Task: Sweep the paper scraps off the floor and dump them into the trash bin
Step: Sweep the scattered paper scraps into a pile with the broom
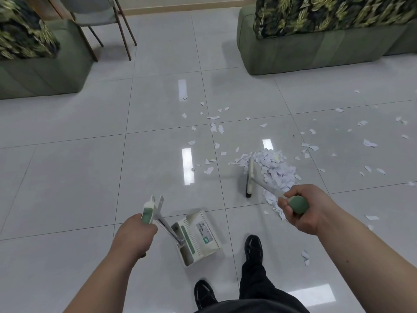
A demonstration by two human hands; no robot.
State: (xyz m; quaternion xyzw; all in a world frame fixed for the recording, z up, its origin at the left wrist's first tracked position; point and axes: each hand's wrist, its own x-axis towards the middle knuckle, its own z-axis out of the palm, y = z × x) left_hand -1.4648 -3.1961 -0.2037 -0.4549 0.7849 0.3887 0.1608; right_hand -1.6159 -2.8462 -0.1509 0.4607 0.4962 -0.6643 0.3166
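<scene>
— Where are the paper scraps?

— Most are heaped in a white pile right of centre, on the pale tiled floor. Loose bits are scattered around it, up toward the middle of the frame and out to the right edge. A few lie at lower right, near the person's feet.

— And the broom?

— Its head is a cream bar with dark bristles. It sits on the floor against the left side of the pile, touching the scraps. The handle runs from there down and to the right, into the right hand.

— How does that hand hold it?

— The fingers are curled tight round the green grip at the handle's end, with the thumb on top.

— What about the left hand?

— It is at lower left of centre, closed in a fist round the green and white grip of the dustpan. A metal rod slants from the grip down to the pan.

— Where is the pan itself?

— At lower centre, well apart from the pile and tilted. A label shows on its white body. I cannot tell whether it touches the floor.

— Anything else?

— Two black shoes and dark trousers are at the bottom. A green sofa with a leaf-patterned cushion is at upper right, another sofa is at upper left, and a chair stands beside it.
</scene>
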